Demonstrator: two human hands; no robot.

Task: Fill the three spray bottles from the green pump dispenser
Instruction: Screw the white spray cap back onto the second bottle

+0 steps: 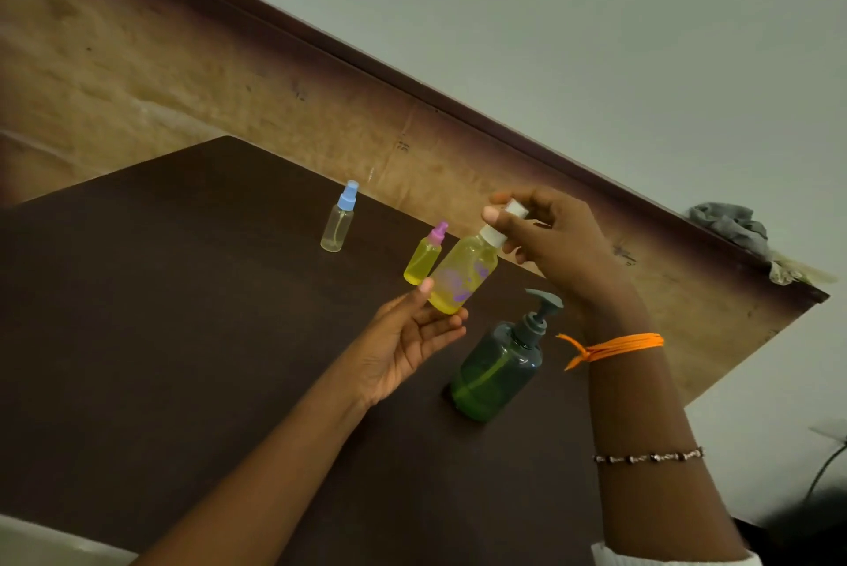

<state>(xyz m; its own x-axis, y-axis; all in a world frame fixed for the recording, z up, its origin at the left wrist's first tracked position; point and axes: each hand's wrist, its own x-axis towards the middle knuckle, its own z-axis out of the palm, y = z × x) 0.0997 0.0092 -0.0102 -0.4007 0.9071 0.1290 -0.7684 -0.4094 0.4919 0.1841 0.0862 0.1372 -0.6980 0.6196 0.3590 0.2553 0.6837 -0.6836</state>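
No readable text anywhere; purple print on the yellow-filled clear plastic spray bottle [463, 274] too blurred.

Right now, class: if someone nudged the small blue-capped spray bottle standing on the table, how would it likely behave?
The blue-capped spray bottle looks nearly empty and clear, so it is probably light. It stands tall and narrow on the dark table, so a nudge near the cap would likely tip it. Once down, its round body may roll.
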